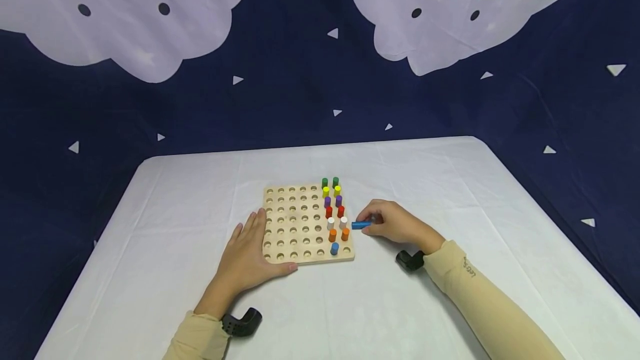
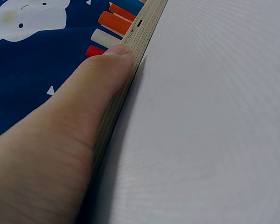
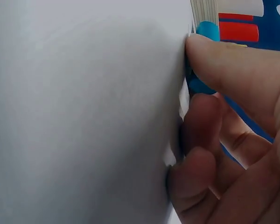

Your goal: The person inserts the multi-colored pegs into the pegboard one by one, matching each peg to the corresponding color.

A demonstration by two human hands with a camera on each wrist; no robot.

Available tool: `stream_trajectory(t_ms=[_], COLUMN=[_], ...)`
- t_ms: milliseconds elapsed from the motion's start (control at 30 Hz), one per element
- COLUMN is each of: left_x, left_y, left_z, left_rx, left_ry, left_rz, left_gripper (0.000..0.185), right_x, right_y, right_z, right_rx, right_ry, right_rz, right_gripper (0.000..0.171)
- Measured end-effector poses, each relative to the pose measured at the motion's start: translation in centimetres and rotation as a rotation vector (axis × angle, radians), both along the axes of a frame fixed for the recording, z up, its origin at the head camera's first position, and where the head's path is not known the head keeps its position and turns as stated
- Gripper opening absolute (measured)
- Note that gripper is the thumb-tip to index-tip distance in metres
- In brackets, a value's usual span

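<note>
My right hand (image 1: 395,225) pinches a blue peg (image 1: 361,225) beside the pegboard (image 1: 295,226), left hand (image 1: 250,254) flat steadying it; two columns nearly filled, most holes empty.

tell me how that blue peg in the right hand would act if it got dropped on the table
The blue peg is a small cylinder lying sideways in the right hand, so it would probably roll. It looks rigid, likely painted wood, and light. The smooth finish may be slightly slippery.
</note>
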State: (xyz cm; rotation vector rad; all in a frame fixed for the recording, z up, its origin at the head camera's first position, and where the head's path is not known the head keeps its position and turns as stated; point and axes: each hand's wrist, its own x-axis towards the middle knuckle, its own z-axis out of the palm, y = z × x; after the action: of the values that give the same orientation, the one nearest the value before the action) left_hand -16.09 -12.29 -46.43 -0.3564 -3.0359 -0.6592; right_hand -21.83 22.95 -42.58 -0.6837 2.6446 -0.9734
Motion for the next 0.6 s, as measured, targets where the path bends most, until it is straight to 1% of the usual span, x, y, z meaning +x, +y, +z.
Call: stream_trajectory(t_ms=[167, 333, 500, 533, 600], left_x=[-0.01, -0.01, 0.02, 0.03, 0.06], left_y=[-0.02, -0.02, -0.01, 0.00, 0.01], left_z=[-0.03, 0.08, 0.09, 0.09, 0.09], left_rx=[-0.001, -0.002, 0.001, 0.002, 0.004], left_ry=[-0.003, -0.003, -0.002, -0.003, -0.004], left_rz=[0.000, -0.001, -0.002, -0.002, 0.000], left_gripper=[0.150, 0.150, 0.149, 0.149, 0.149], right_x=[0.05, 0.16, 0.27, 0.29, 0.36], right_y=[0.18, 0.31, 0.30, 0.27, 0.23], right_z=[-0.13, -0.19, -0.22, -0.21, -0.17], right_rx=[-0.006, -0.040, -0.127, -0.152, -0.205], right_ry=[0.004, -0.001, -0.019, -0.029, -0.045], right_rz=[-0.013, -0.064, -0.059, -0.058, -0.064], right_gripper=[0.018, 0.020, 0.037, 0.039, 0.039])
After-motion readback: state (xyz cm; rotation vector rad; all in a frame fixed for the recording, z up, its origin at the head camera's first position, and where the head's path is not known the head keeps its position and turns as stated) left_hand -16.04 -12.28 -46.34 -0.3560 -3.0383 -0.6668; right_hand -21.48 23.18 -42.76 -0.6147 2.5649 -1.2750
